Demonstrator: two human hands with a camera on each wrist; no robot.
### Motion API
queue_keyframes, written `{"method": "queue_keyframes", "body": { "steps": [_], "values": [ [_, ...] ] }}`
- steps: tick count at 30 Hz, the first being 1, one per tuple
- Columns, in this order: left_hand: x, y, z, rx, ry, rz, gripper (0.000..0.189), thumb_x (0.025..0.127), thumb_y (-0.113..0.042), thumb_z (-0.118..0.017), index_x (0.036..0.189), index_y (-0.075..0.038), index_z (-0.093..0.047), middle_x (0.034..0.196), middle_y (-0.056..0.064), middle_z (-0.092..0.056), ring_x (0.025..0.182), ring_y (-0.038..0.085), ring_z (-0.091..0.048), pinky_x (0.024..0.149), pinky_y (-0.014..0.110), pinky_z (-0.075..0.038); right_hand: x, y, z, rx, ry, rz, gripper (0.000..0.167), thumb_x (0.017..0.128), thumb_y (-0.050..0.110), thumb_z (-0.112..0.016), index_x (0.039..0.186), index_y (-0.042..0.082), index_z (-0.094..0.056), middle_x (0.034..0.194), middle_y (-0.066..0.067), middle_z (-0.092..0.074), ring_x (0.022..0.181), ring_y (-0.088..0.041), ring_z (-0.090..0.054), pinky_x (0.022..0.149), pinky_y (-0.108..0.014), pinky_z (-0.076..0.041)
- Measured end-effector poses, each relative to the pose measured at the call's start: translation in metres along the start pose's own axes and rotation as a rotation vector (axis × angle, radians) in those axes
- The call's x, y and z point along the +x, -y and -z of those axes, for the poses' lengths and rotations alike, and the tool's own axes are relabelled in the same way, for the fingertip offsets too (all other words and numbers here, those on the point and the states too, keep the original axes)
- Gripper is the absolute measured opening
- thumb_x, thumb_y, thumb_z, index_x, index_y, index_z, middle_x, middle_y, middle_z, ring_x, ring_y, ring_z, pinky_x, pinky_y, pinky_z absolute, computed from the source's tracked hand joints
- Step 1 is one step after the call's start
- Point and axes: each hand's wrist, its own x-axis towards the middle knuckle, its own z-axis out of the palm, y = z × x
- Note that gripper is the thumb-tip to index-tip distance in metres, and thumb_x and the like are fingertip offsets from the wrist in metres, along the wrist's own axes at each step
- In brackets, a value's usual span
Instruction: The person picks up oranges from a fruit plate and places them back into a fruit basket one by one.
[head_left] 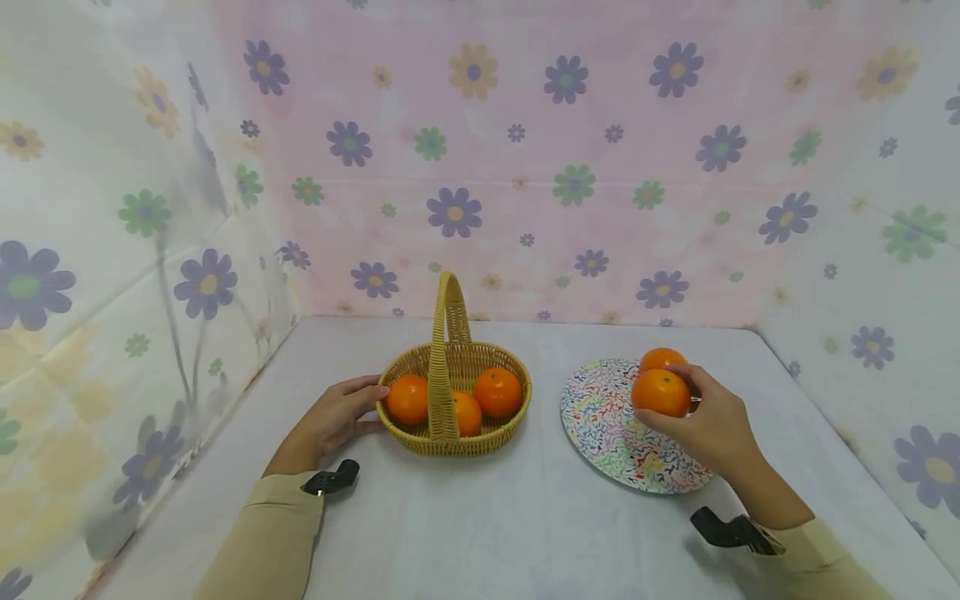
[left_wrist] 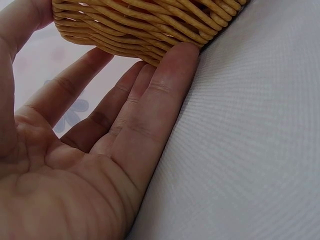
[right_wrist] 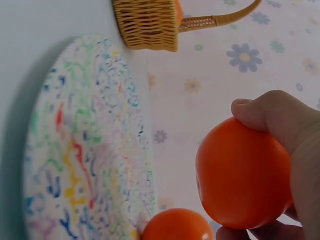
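Note:
A yellow wicker basket [head_left: 480,446] with a tall arched handle stands on the table, holding an orange on the left [head_left: 408,399], one on the right [head_left: 497,392] and one partly behind the handle. My left hand [head_left: 341,415] holds the basket's left end, thumb at the rim and fingers against the woven side [left_wrist: 135,30]. Over a round, colourfully speckled plate [head_left: 600,433], my right hand [head_left: 712,421] grips an orange [right_wrist: 242,172] between thumb and fingers. Behind it, another orange [head_left: 662,359] sits on the plate's far part, partly covered in the head view.
A pale cloth covers the table [head_left: 480,533]. Flower-patterned sheets [head_left: 517,167] stand as walls at the back and both sides. Each wrist carries a black camera mount, one on the left [head_left: 333,477] and one on the right [head_left: 731,532].

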Motion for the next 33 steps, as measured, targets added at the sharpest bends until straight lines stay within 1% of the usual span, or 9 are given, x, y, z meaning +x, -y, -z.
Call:
{"method": "queue_keyframes", "body": {
  "steps": [3, 5, 11, 15, 23, 27, 33],
  "values": [
    [0.000, 0.000, -0.001, 0.001, -0.006, 0.002, 0.071, 0.096, -0.037, -0.075, 0.154, -0.007, -0.048, 0.158, 0.016, -0.046, 0.125, 0.023, -0.061, 0.097, 0.046, -0.060, 0.005, 0.005, 0.004, 0.006, -0.006, 0.014, 0.086, 0.081, 0.051, -0.086, 0.144, 0.004, -0.050, 0.130, -0.021, -0.063, 0.100, -0.033, -0.063, 0.080, -0.044, -0.064],
    [-0.001, 0.000, -0.001, 0.003, -0.007, 0.004, 0.071, 0.095, -0.037, -0.075, 0.154, -0.007, -0.048, 0.158, 0.016, -0.047, 0.124, 0.023, -0.062, 0.097, 0.046, -0.061, 0.007, 0.010, 0.006, 0.016, -0.010, 0.021, 0.085, 0.082, 0.050, -0.086, 0.144, 0.005, -0.051, 0.131, -0.020, -0.063, 0.100, -0.033, -0.063, 0.080, -0.043, -0.064],
    [-0.001, 0.000, -0.002, -0.008, -0.012, 0.008, 0.071, 0.095, -0.037, -0.076, 0.153, -0.007, -0.049, 0.156, 0.016, -0.048, 0.122, 0.021, -0.063, 0.097, 0.047, -0.061, 0.014, 0.020, 0.010, 0.044, -0.015, 0.030, 0.079, 0.084, 0.046, -0.086, 0.144, 0.007, -0.051, 0.133, -0.021, -0.062, 0.102, -0.036, -0.063, 0.080, -0.049, -0.065],
    [0.000, 0.000, -0.001, -0.009, -0.006, 0.005, 0.070, 0.096, -0.036, -0.075, 0.153, -0.007, -0.049, 0.155, 0.016, -0.049, 0.122, 0.022, -0.063, 0.097, 0.047, -0.061, 0.018, 0.023, 0.012, 0.057, -0.001, 0.018, 0.080, 0.084, 0.047, -0.086, 0.145, 0.009, -0.051, 0.134, -0.021, -0.061, 0.103, -0.037, -0.063, 0.080, -0.050, -0.065],
    [0.001, -0.001, -0.001, -0.005, -0.004, -0.002, 0.069, 0.096, -0.035, -0.075, 0.153, -0.006, -0.049, 0.156, 0.017, -0.048, 0.122, 0.022, -0.063, 0.097, 0.047, -0.061, 0.025, 0.034, 0.012, 0.106, 0.039, -0.011, 0.082, 0.084, 0.051, -0.084, 0.146, 0.011, -0.050, 0.137, -0.021, -0.058, 0.113, -0.040, -0.061, 0.087, -0.056, -0.063],
    [0.001, 0.000, -0.001, -0.013, -0.003, 0.001, 0.068, 0.097, -0.034, -0.074, 0.153, -0.006, -0.048, 0.156, 0.017, -0.048, 0.123, 0.022, -0.063, 0.097, 0.047, -0.061, 0.028, 0.041, 0.010, 0.125, 0.055, -0.019, 0.083, 0.083, 0.053, -0.084, 0.147, 0.011, -0.050, 0.138, -0.020, -0.058, 0.115, -0.040, -0.060, 0.089, -0.056, -0.063],
    [0.001, 0.000, -0.001, -0.016, -0.006, 0.002, 0.067, 0.097, -0.033, -0.074, 0.153, -0.006, -0.048, 0.156, 0.017, -0.048, 0.124, 0.023, -0.062, 0.097, 0.048, -0.060, 0.034, 0.049, 0.006, 0.140, 0.055, -0.012, 0.083, 0.083, 0.053, -0.084, 0.147, 0.013, -0.051, 0.137, -0.019, -0.059, 0.113, -0.039, -0.062, 0.087, -0.054, -0.064]
  ]
}}
